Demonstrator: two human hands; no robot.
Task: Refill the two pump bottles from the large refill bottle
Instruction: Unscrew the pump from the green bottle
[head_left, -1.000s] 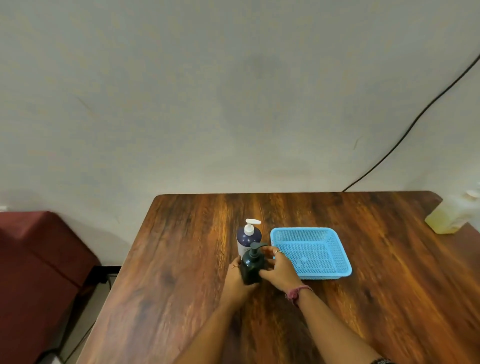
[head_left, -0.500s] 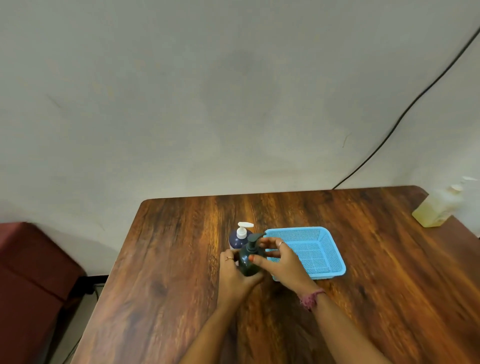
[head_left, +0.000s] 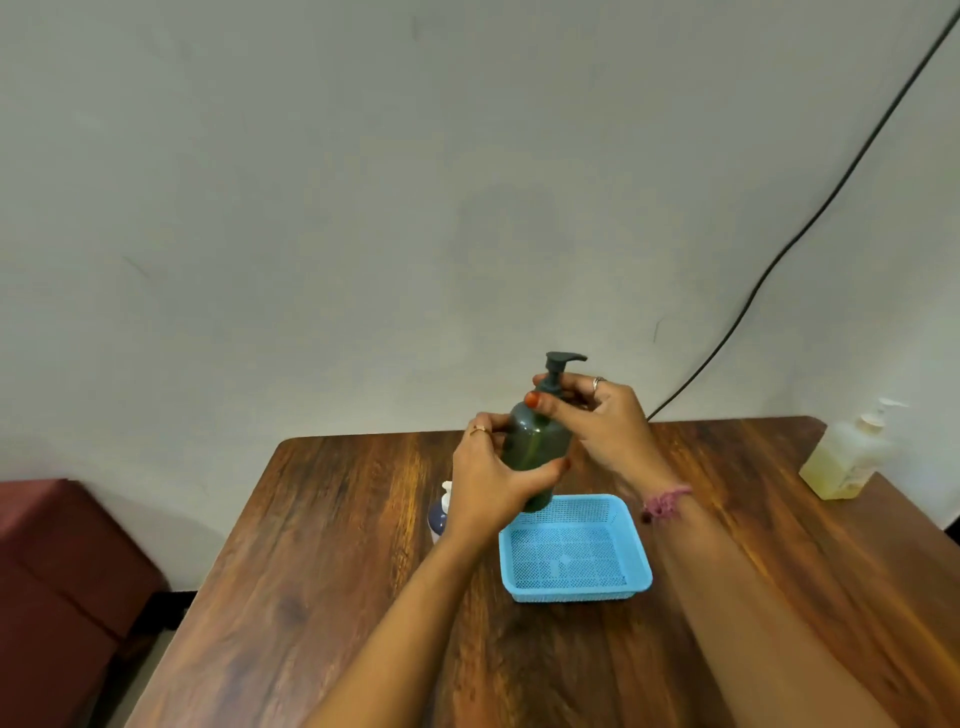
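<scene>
Head camera shows the job barely begun, by my reading: neither pump bottle looks opened yet, and the large refill bottle (head_left: 847, 457), pale yellow with a white pump top, stands untouched at the far right edge of the wooden table (head_left: 322, 545), well apart from both hands. Nothing has been poured as far as the view tells. The dark green pump bottle (head_left: 535, 441) is held up in the air above the table, roughly upright with a slight lean, its black pump head pointing right against the wall. The left hand (head_left: 488, 488) wraps its fingers and thumb round the bottle's body from the left and below, carrying its weight. The right hand (head_left: 602, 421) comes in from the right, with thumb and fingers curled about the pump collar at the neck, which reads as the start of unscrewing; whether the collar has loosened at all I cannot tell. The second pump bottle (head_left: 439, 514), with a white pump, stands on the table just behind the left wrist and is mostly hidden. A light blue mesh basket (head_left: 631, 535) sits on the table below the raised bottle. Still to do, it seems: take both pumps off, fetch the refill bottle, pour into each, and close them again.
</scene>
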